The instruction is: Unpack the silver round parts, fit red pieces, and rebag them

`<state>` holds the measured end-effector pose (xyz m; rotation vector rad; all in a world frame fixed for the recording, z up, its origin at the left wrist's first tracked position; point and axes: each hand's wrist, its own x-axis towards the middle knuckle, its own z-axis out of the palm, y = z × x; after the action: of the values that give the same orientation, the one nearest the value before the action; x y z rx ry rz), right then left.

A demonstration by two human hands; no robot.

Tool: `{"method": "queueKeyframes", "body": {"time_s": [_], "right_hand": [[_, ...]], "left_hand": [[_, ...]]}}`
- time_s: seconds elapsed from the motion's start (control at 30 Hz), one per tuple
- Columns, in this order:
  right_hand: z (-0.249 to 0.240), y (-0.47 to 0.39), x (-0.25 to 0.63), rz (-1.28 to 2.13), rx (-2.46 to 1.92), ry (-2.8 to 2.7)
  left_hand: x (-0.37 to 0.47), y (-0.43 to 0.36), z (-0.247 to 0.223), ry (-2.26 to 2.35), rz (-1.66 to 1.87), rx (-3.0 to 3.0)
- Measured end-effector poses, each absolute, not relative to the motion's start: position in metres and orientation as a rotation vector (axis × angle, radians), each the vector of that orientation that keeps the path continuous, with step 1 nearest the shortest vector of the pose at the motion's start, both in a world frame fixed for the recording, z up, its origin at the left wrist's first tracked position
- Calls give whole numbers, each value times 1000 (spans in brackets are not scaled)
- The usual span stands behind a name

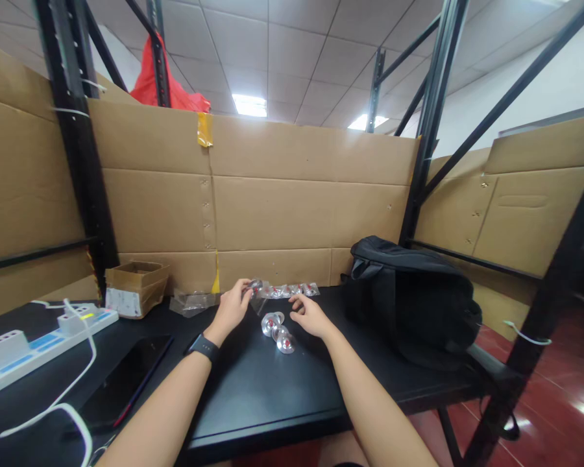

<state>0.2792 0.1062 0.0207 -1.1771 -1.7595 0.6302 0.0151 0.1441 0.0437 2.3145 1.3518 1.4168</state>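
Observation:
My left hand [231, 306], with a dark watch on its wrist, pinches a small shiny round clear piece [256, 285] near the back of the black table. Its exact kind is too small to make out. Just right of it lies a row of similar round pieces with red centres in clear wrapping [292, 290]. Several loose clear discs with red centres [285, 343] rest in a small cluster between my hands. To the right of that cluster hovers my right hand [310, 316], its fingers bent and apart, with nothing visible in them.
A crumpled clear plastic bag [193, 303] and an open cardboard box [139, 288] stand left. Nearer are a dark tablet [126, 379] and a white power strip [43, 350] with cables. A black backpack [409, 305] sits right. Cardboard panels [272, 214] wall the back.

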Motion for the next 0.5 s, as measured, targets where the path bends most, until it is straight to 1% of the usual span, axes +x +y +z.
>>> {"method": "queueKeyframes", "body": {"time_s": [0.1, 0.23, 0.4, 0.5], "right_hand": [[27, 101, 270, 748, -1041, -1668], [35, 95, 257, 934, -887, -1557], [35, 93, 250, 1050, -882, -1452], [28, 98, 248, 989, -877, -1432]], "left_hand": [[38, 129, 50, 1167, 1521, 2378], [55, 116, 53, 1060, 1589, 2424], [51, 116, 53, 1123, 1564, 2388], [48, 118, 53, 1130, 1540, 2280]]}}
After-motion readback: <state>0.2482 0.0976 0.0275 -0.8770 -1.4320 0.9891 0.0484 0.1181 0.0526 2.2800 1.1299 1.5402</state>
